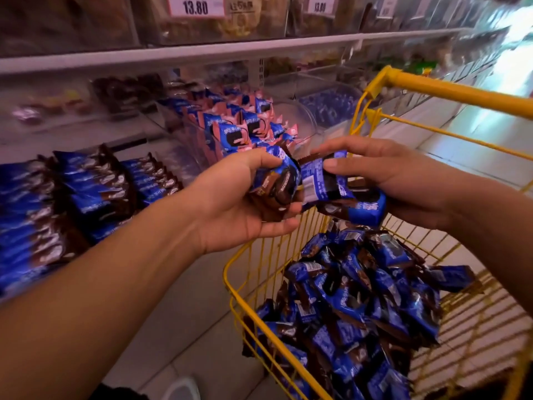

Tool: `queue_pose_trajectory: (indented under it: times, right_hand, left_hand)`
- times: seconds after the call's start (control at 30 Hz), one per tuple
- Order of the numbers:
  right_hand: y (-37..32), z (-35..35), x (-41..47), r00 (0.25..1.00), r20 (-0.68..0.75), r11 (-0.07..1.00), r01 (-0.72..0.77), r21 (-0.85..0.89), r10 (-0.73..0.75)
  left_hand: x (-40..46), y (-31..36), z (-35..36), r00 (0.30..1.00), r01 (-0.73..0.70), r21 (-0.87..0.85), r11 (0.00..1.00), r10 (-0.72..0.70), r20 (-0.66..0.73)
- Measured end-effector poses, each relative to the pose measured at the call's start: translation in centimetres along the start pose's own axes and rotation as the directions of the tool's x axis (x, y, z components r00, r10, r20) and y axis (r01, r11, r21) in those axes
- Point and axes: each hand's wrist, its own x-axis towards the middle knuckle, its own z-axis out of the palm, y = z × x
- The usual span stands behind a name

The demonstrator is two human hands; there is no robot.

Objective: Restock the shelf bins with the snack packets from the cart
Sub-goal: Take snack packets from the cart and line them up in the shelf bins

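My left hand (230,197) grips a small stack of blue-and-brown snack packets (277,183) above the near corner of the yellow cart (242,295). My right hand (403,180) holds more of the same packets (340,189), thumb on top, touching the left hand's stack. A loose heap of these packets (360,307) fills the cart's basket below. At the left, a clear shelf bin (72,192) holds rows of blue-and-brown packets standing on edge.
A second clear bin (239,125) behind my hands holds blue-and-pink packets. Another bin with blue packets (328,105) sits further right. An upper shelf (202,53) carries bins with price tags. The cart handle (461,93) crosses the upper right, with tiled floor (184,327) below.
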Motion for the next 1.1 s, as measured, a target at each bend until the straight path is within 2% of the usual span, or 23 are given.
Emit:
queue_pose_trajectory:
  times: [0.1,0.23,0.4,0.57,0.7,0.83,0.97,1.1]
  right_hand:
    - [-0.6,0.4,-0.8,0.999,-0.030,0.990,0.035,-0.137,-0.039]
    - [-0.8,1.2,-1.6,0.996,-0.085,0.985,0.017,-0.169,-0.032]
    - [-1.3,-0.6,-2.7,0.994,0.070,0.990,-0.074,-0.119,0.083]
    - [-0.9,-2.0,-3.4,0.999,0.040,0.990,-0.006,-0.138,0.012]
    - [-0.8,-3.0,-3.7,0.999,-0.007,0.973,0.042,-0.228,-0.045]
    - [-1.0,-3.0,-3.7,0.993,-0.077,0.994,0.094,0.048,-0.090]
    - [-1.2,-2.0,-3.2,0.989,-0.147,0.953,0.030,0.302,0.016]
    - [-1.0,-0.5,-2.6,0.977,-0.196,0.903,0.004,0.430,0.090]
  left_hand:
    - [0.4,0.0,0.2,1.000,-0.019,0.086,0.996,0.019,0.000]
    - [0.7,-0.8,1.1,0.986,-0.083,0.189,0.978,0.053,0.158]
    - [1.2,-1.0,1.3,0.986,-0.034,0.076,0.997,0.021,0.166]
    - [1.3,-1.0,1.4,0.983,0.004,0.148,0.989,-0.031,0.182]
    - [1.5,-0.9,1.9,0.983,0.045,0.061,0.997,-0.055,0.176]
    - [1.9,-1.0,2.0,0.976,0.050,-0.016,0.999,-0.046,0.213]
    - [2.2,-1.1,2.1,0.970,0.067,-0.023,0.998,-0.060,0.234]
    - [2.4,-1.6,2.6,0.964,0.035,-0.063,0.997,-0.017,0.264]
